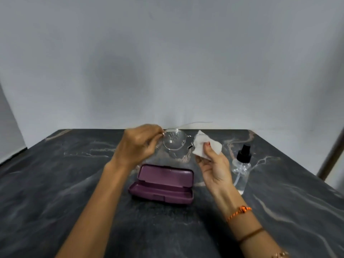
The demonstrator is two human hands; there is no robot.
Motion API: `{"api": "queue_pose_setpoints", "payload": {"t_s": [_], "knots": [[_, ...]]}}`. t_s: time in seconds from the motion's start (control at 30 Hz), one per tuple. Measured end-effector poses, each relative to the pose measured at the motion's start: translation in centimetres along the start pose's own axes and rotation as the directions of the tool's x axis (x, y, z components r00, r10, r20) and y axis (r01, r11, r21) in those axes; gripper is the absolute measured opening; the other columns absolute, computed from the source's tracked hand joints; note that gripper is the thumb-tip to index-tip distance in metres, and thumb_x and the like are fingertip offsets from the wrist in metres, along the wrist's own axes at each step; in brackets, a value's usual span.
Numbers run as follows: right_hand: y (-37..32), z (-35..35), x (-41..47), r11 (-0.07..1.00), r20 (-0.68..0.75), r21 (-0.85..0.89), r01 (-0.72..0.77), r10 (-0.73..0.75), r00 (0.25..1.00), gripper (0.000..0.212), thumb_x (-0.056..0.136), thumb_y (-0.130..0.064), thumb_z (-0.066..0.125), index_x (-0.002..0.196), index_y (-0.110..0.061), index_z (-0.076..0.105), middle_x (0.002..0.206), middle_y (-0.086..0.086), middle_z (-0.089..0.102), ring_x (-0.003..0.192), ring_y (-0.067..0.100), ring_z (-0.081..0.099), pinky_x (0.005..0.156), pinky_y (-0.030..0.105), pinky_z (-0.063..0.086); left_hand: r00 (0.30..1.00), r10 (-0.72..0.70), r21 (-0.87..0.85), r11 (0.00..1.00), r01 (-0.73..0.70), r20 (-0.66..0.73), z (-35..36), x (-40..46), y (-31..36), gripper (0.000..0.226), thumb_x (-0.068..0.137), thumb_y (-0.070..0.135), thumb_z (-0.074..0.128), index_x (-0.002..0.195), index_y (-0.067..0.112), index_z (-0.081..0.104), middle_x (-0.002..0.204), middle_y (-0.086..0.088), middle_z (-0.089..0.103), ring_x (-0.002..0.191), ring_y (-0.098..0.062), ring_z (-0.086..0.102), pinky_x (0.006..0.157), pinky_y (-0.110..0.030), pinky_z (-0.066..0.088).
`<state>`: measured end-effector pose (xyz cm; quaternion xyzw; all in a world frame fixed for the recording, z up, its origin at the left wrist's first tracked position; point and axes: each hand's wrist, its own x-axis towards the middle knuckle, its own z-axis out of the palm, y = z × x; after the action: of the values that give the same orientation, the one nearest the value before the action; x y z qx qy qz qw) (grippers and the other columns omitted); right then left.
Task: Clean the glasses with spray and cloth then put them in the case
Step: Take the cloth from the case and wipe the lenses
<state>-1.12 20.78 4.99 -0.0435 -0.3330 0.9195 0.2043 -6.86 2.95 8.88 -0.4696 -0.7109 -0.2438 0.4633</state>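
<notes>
My left hand [138, 144] pinches the thin-framed glasses [174, 139] at their left hinge and holds them up above the table. Droplets speckle the visible left lens. My right hand [214, 164] grips a white cloth [206, 144], which covers the right lens. One temple arm sticks out to the right behind the cloth. The purple case [162, 184] lies open on the table below both hands, with nothing in it. A clear spray bottle [242, 164] with a black nozzle stands just right of my right hand.
The dark marble table [55, 183] runs back to a grey wall. A slanted pole [333, 151] stands past the table's right edge.
</notes>
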Motion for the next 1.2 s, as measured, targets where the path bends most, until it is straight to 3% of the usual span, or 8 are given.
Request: {"api": "queue_pose_setpoints", "payload": {"t_s": [0.13,0.3,0.4,0.57,0.73,0.93,1.07,1.2], "knots": [[0.4,-0.1,-0.2,0.984,0.008,-0.162,0.069,-0.069,0.998,0.007,0.078,-0.006,0.064,0.076,-0.012,0.064,0.060,-0.005,0.072,0.059,0.006,0.067,0.056,0.018,0.056,0.998,-0.002,0.059,0.998,0.006,-0.057,-0.7,0.0,-0.2,0.003,0.069,-0.010,0.070,0.069,-0.008,0.070,0.066,-0.015,0.071,0.060,-0.022,0.068,0.065,-0.022,0.048],[0.8,-0.2,0.0,0.989,0.022,0.136,-0.051,0.048,0.999,0.011,0.083,0.003,0.056,0.084,-0.008,0.058,0.081,0.006,0.065,0.059,0.009,0.067,0.055,0.020,0.056,0.998,-0.003,0.038,0.999,0.006,-0.061,-0.1,0.3,0.2,0.006,0.070,-0.011,0.069,0.069,-0.006,0.071,0.065,-0.014,0.071,0.059,-0.020,0.066,0.058,-0.022,0.048],[0.7,-0.6,0.3,0.971,0.020,0.224,-0.079,0.076,0.997,0.012,0.085,0.004,0.052,0.085,-0.007,0.057,0.073,0.005,0.067,0.055,0.009,0.068,0.053,0.021,0.057,0.999,-0.015,0.020,1.000,0.016,-0.040,0.5,-0.2,0.3,0.007,0.070,-0.012,0.069,0.068,-0.006,0.071,0.064,-0.014,0.071,0.059,-0.017,0.064,0.059,-0.016,0.046],[1.1,-1.4,-0.2,0.998,-0.025,0.055,-0.027,0.029,0.999,0.008,0.085,-0.004,0.056,0.082,-0.012,0.058,0.055,-0.004,0.069,0.051,0.005,0.065,0.051,0.015,0.053,0.992,-0.026,0.046,0.998,0.032,-0.124,1.6,-1.1,1.2,0.007,0.070,-0.014,0.069,0.068,-0.008,0.070,0.065,-0.016,0.070,0.057,-0.022,0.067,0.058,-0.023,0.048],[0.7,-1.2,-0.7,0.988,-0.030,0.148,-0.047,0.052,0.998,0.008,0.086,-0.007,0.057,0.082,-0.013,0.056,0.054,-0.004,0.069,0.050,0.007,0.065,0.052,0.017,0.053,0.985,-0.048,0.074,0.995,0.061,-0.165,1.7,-3.1,3.0,0.002,0.073,-0.009,0.071,0.071,-0.008,0.070,0.070,-0.016,0.071,0.063,-0.023,0.068,0.062,-0.029,0.051],[0.8,-0.8,-1.4,0.995,-0.026,0.087,-0.057,0.059,0.998,0.007,0.086,-0.016,0.058,0.082,-0.011,0.056,0.055,-0.002,0.068,0.051,0.009,0.065,0.051,0.018,0.054,0.996,0.011,0.109,0.994,-0.001,-0.091,0.5,-4.9,4.5,0.007,0.069,-0.014,0.072,0.074,-0.010,0.069,0.071,-0.017,0.071,0.067,-0.024,0.069,0.073,-0.024,0.050],[0.6,-0.6,-1.4,0.998,0.038,0.051,-0.044,0.043,0.998,0.008,0.084,-0.006,0.060,0.090,-0.009,0.057,0.076,0.002,0.066,0.067,0.012,0.064,0.054,0.018,0.055,0.995,0.044,0.151,0.988,-0.031,-0.086,0.3,-5.0,4.7,0.012,0.064,-0.019,0.073,0.073,-0.012,0.069,0.069,-0.019,0.070,0.063,-0.025,0.069,0.073,-0.025,0.049],[-0.1,-0.6,-1.2,0.999,0.122,-0.011,-0.046,0.047,0.991,0.013,0.080,0.004,0.060,0.085,-0.008,0.059,0.064,0.000,0.070,0.064,0.010,0.067,0.060,0.021,0.057,0.993,0.047,0.192,0.981,-0.027,-0.104,0.2,-4.8,4.7,0.010,0.065,-0.019,0.072,0.072,-0.013,0.068,0.068,-0.019,0.070,0.062,-0.026,0.069,0.074,-0.027,0.049]]}}
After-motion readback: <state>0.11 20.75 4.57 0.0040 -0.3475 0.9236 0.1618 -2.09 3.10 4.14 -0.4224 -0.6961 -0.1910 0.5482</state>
